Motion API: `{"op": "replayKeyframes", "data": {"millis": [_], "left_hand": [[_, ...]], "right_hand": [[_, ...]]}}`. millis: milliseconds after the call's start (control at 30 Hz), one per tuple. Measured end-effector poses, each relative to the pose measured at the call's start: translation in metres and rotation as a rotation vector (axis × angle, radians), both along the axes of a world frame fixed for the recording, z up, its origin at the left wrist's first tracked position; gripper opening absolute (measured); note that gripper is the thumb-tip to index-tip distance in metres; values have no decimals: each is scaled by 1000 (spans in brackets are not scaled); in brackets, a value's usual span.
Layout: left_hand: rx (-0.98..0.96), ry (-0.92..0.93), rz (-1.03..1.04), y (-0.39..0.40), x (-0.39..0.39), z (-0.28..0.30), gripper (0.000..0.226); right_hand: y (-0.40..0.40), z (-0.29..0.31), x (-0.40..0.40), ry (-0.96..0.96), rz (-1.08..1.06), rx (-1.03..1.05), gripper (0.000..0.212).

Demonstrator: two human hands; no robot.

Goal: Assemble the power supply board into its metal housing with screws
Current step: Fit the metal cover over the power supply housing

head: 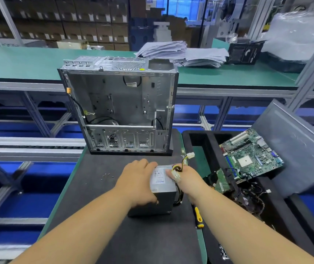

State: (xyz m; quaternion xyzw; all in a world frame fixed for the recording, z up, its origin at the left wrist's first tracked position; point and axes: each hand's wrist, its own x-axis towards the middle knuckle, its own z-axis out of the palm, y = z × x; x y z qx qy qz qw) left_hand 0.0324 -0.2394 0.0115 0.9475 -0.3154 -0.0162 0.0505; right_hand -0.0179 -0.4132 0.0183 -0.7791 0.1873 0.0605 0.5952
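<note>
Head camera, looking down at an assembly desk (87,216) covered with a dark mat: a person grips a grey power supply unit (159,189) with both bare hands. The left hand (139,184) clasps the unit's left side, its fingers (150,164) curled over the far top edge and the thumb pressed against the near face. The right hand (187,179) lies against the unit's right side, its fingers holding a bundle of yellow and black cables (178,168) with a white connector (176,176) pinched against the labelled top; how far those fingers wrap the casing itself cannot be told. The unit sits between the two hands, resting on or just above the mat.

Beyond the power supply unit stands the open metal computer case (118,109), upright, its hollow interior facing the camera and a few black wires hanging inside. Left of the unit, several small screws (107,176) lie loose on the mat. Just right of the unit and nearer the camera, a yellow-and-black screwdriver (198,216) lies at the mat's edge, partly under the right forearm. Farther right of the unit, a black foam tray (200,138) holds a green motherboard (251,155), a smaller circuit board (222,180) and tangled wiring. A grey side panel (301,147) leans beyond the tray. Behind the case, stacked papers (182,52) rest on a green conveyor bench (18,61).
</note>
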Motion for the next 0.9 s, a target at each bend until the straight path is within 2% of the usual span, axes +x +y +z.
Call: {"op": "replayKeyframes", "data": {"millis": [67,133,267,333,433,600,900], "left_hand": [[-27,18,-12,2,0,-1,108],[-158,119,17,8,0,2,103],[-662,403,347,32,7,3,55],[-859,630,492,47,8,-1,34],[-1057,836,483,60,6,-11,24],[-1181,847,456,58,3,-20,22],[-1111,790,462,56,5,-15,19]], "right_hand": [[0,-5,1,17,-58,24,19],[0,-6,2,19,-66,33,23],[-2,-8,5,35,-58,65,25],[-2,-9,5,38,-58,103,26],[-2,-10,5,42,-68,124,26],[-2,-9,7,57,-93,125,21],[-2,-8,11,67,-112,119,14]]}}
